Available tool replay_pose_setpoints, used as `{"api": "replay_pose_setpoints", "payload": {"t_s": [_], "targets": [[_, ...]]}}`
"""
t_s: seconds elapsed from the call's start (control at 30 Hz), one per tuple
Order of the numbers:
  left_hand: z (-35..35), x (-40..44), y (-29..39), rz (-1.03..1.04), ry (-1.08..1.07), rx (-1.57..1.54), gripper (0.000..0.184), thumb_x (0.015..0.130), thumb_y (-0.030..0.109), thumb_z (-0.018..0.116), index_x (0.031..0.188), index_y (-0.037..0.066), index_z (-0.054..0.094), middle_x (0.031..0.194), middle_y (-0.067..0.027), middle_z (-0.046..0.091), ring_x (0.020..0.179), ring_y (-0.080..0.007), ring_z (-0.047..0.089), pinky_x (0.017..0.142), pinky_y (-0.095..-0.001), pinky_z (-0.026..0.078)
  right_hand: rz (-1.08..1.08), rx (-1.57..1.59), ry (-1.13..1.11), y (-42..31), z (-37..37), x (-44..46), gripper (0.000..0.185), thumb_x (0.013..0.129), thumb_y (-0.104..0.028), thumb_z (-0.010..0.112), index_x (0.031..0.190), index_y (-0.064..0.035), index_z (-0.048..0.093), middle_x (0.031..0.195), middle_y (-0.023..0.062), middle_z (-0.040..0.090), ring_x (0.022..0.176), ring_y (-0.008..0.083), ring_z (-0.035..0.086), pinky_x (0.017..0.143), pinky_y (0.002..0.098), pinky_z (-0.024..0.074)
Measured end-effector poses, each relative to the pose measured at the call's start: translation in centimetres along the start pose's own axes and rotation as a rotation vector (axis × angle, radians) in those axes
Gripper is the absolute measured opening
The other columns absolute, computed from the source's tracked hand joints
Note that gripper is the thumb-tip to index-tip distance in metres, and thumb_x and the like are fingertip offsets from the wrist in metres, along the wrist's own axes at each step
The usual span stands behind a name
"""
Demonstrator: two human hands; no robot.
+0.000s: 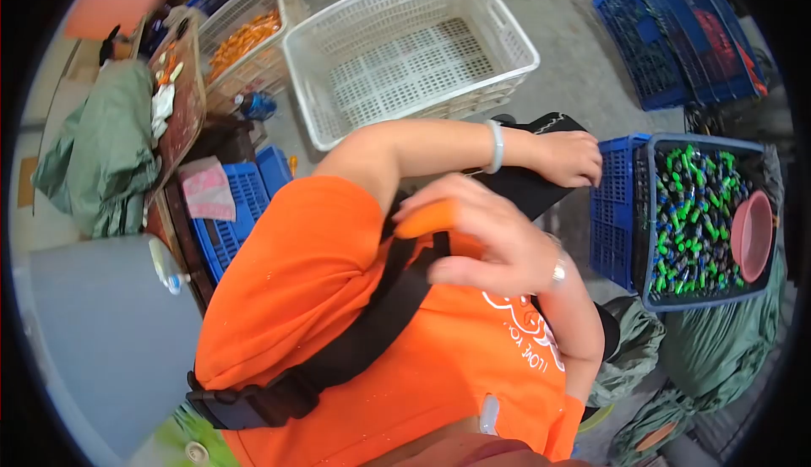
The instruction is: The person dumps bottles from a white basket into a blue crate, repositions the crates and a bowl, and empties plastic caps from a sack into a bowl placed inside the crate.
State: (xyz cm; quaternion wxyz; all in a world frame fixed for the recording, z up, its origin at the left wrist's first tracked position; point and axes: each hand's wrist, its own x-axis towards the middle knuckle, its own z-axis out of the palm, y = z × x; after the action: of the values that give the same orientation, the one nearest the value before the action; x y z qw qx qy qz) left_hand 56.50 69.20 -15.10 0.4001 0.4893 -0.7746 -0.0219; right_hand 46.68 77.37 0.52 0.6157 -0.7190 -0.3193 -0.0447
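My left hand [570, 160], with a pale bangle at the wrist, rests on my black-clad knee [553, 123], its fingers curled together over the edge. My right hand [494, 239] hovers before my orange shirt [296, 281], back upward, thumb and fingers apart. An orange covering [427, 219] shows on one of its fingers, slightly blurred. No object shows in its grasp. Close to that hand, a black strap [397, 306] with a buckle [253, 404] crosses my shirt. The fingertips of my left hand are hidden.
Ahead stands a white crate [411, 70]. Left of it is a crate of orange pieces [245, 43]. Blue crates [615, 214] and a bin of green-and-dark pieces [693, 222] with a pink bowl [752, 236] stand right. A grey surface [89, 332] lies left.
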Motion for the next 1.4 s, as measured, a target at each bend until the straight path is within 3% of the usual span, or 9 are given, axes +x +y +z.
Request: {"api": "replay_pose_setpoints", "payload": {"t_s": [0.13, 0.23, 0.5, 0.6, 0.8, 1.07, 1.17, 1.27, 1.4], "targets": [[-2.9, -2.3, 0.4, -0.068, -0.129, -0.015, 0.016, 0.080, 0.014, 0.060, 0.096, 0.014, 0.063, 0.120, -0.0045, 0.055, 0.124, -0.0248, 0.040, 0.105, -0.0483, 0.026, 0.251, 0.177, -0.189, 0.5, 0.7, 1.5, 0.032, 0.080, -0.030, 0.063, 0.091, -0.0009, 0.058, 0.091, 0.0114, 0.057, 0.081, 0.0252, 0.057, 0.070, 0.0344, 0.0450], [-4.0, -3.5, 1.2, -0.169, -0.133, -0.017, 0.019, 0.079, 0.010, 0.060, 0.097, 0.015, 0.062, 0.125, -0.0039, 0.051, 0.128, -0.0256, 0.034, 0.107, -0.0500, 0.023, 0.274, 0.122, -0.332, 0.3, 0.4, 2.6, 0.029, 0.081, -0.028, 0.064, 0.087, -0.0013, 0.057, 0.087, 0.0093, 0.055, 0.075, 0.0238, 0.056, 0.066, 0.0333, 0.0441], [-3.9, -3.8, 1.9, -0.197, -0.139, -0.016, 0.020, 0.078, 0.008, 0.061, 0.097, 0.014, 0.062, 0.129, -0.0036, 0.049, 0.132, -0.0267, 0.029, 0.108, -0.0509, 0.020, -0.128, 0.145, -0.299, 2.7, 2.2, 4.5, 0.029, 0.081, -0.027, 0.064, 0.076, -0.0012, 0.051, 0.074, 0.0069, 0.053, 0.062, 0.0201, 0.050, 0.056, 0.0318, 0.0389], [-3.8, -4.2, 2.6, -0.197, -0.105, 0.004, 0.021, 0.077, 0.008, 0.061, 0.097, 0.014, 0.062, 0.129, -0.0037, 0.048, 0.132, -0.0268, 0.029, 0.108, -0.0509, 0.020, 0.343, 0.342, -0.584, 1.8, 1.7, 4.9, 0.030, 0.082, -0.025, 0.063, 0.071, -0.0015, 0.049, 0.064, 0.0051, 0.051, 0.058, 0.0153, 0.047, 0.054, 0.0297, 0.0368], [-4.1, -5.2, 3.4, -0.179, -0.071, 0.056, 0.016, 0.079, 0.012, 0.061, 0.094, 0.016, 0.063, 0.128, -0.0024, 0.048, 0.132, -0.0262, 0.029, 0.106, -0.0510, 0.022, 0.344, 0.325, -0.471, 1.5, 2.1, 5.4, 0.031, 0.083, -0.025, 0.062, 0.069, -0.0009, 0.049, 0.059, 0.0041, 0.050, 0.054, 0.0132, 0.046, 0.051, 0.0289, 0.0361], [-6.6, -5.0, 3.0, -0.267, 0.006, -0.251, 0.020, 0.082, 0.008, 0.058, 0.101, 0.011, 0.062, 0.103, -0.0075, 0.062, 0.104, -0.0264, 0.055, 0.092, -0.0416, 0.043, 0.219, 0.304, -0.599, -4.8, 3.7, 9.7, 0.032, 0.081, -0.029, 0.064, 0.075, 0.0007, 0.055, 0.063, 0.0113, 0.055, 0.056, 0.0210, 0.052, 0.052, 0.0324, 0.0387], [-8.6, -2.6, 3.2, -0.599, 0.236, -1.072, 0.020, 0.087, 0.009, 0.053, 0.105, 0.004, 0.060, 0.090, -0.0085, 0.064, 0.082, -0.0188, 0.062, 0.076, -0.0317, 0.051, 0.124, 0.394, -0.450, -6.3, 5.7, 11.2, 0.033, 0.080, -0.031, 0.065, 0.077, 0.0011, 0.057, 0.066, 0.0155, 0.056, 0.059, 0.0246, 0.054, 0.055, 0.0331, 0.0409], [-9.9, 0.3, 1.8, -0.632, 0.257, -0.993, 0.023, 0.092, 0.012, 0.048, 0.108, -0.002, 0.057, 0.094, -0.0106, 0.063, 0.082, -0.0154, 0.062, 0.076, -0.0282, 0.051, 0.100, 0.518, -0.307, -6.2, 8.2, 12.9, 0.033, 0.079, -0.031, 0.065, 0.078, 0.0015, 0.058, 0.067, 0.0181, 0.056, 0.062, 0.0271, 0.055, 0.058, 0.0338, 0.0430], [-10.2, 2.1, 1.0, -0.632, 0.265, -1.024, 0.023, 0.092, 0.012, 0.048, 0.111, 0.001, 0.056, 0.093, -0.0097, 0.063, 0.082, -0.0162, 0.062, 0.074, -0.0283, 0.051, 0.354, 0.153, -0.228, -2.5, 10.4, 14.6, 0.032, 0.080, -0.029, 0.060, 0.083, 0.0029, 0.058, 0.076, 0.0166, 0.061, 0.073, 0.0272, 0.060, 0.067, 0.0365, 0.0456]]}}
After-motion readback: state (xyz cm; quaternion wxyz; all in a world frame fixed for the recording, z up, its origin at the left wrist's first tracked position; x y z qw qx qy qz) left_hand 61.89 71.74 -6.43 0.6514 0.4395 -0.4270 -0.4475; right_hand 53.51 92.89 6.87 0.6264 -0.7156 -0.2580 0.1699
